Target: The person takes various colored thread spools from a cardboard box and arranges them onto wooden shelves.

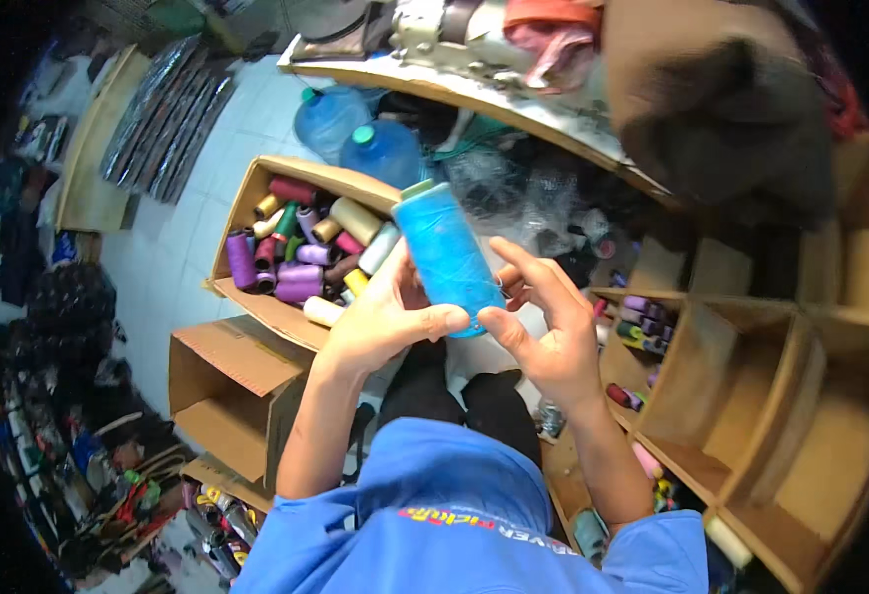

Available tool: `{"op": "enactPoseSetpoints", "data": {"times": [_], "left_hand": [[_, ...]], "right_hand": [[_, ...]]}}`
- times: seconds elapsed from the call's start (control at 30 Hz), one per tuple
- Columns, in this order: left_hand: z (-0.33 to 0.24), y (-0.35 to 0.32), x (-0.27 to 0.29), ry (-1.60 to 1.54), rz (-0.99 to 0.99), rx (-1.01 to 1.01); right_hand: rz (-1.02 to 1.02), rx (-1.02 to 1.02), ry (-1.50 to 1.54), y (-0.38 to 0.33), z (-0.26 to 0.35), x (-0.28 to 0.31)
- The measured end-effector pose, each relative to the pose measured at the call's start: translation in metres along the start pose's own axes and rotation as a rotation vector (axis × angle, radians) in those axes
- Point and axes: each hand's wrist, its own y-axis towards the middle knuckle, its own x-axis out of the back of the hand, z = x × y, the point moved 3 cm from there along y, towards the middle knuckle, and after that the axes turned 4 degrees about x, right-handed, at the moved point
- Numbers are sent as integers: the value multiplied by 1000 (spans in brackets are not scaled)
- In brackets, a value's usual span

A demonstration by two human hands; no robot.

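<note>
A large spool of bright blue thread (pixel 444 247) is held up in front of me, its top tilted to the left and away. My left hand (pixel 395 312) is closed around its left side, thumb pressed near the bottom end. On the other side, my right hand (pixel 553 332) grips the lower end between thumb and fingers; part of those fingers is hidden behind the spool. Just left of the spool stands a cardboard box (pixel 340 181) full of thread spools in purple, red, green, yellow and cream.
An opened cardboard box (pixel 226 361) stands nearer, on the left. Blue water jugs (pixel 380 150) sit behind the spool box, beneath a workbench (pixel 543 117). To the right is a wooden shelf unit (pixel 687 396) with compartments, some holding small spools (pixel 642 322). Clutter covers the far left floor.
</note>
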Motion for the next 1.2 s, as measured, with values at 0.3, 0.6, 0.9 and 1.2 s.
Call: {"op": "enactPoseSetpoints", "data": {"times": [0.3,0.6,0.9,1.2], "left_hand": [[-43,-23,-109,-114,218,-198],[-50,-35,-154,144,154,-370],[-57,-41,-168,254,19,-424],[-63,-43,-169,717,-215,-612]], "right_hand": [[-321,-11,-29,-55,102,59],[-581,57,89,-83,113,75],[-783,-107,135,-74,99,100],[-619,130,-127,-38,128,133]]}}
